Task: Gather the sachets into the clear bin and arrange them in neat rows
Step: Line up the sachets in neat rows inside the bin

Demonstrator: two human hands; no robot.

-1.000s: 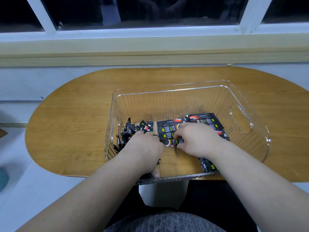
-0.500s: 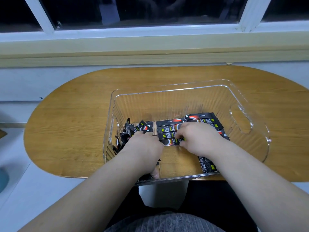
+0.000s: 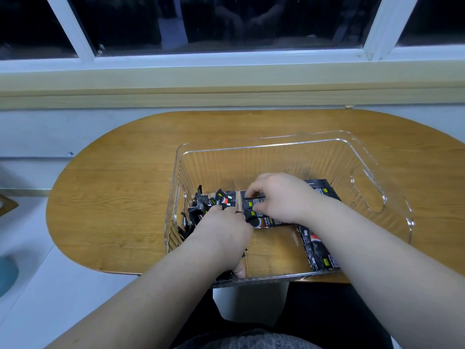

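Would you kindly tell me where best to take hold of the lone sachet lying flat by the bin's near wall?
Judging by its pose, pinch across the narrow middle of the lone sachet from above: it lies flat, the clear bin walls block low approaches, and bare floor on its left leaves finger room.

Nothing legible from here: the black sachets (image 3: 317, 249) in the clear bin (image 3: 251, 165) carry white lettering and small yellow-green tags (plus a red-and-white emblem on some), but every line is too small and blurred to read out.
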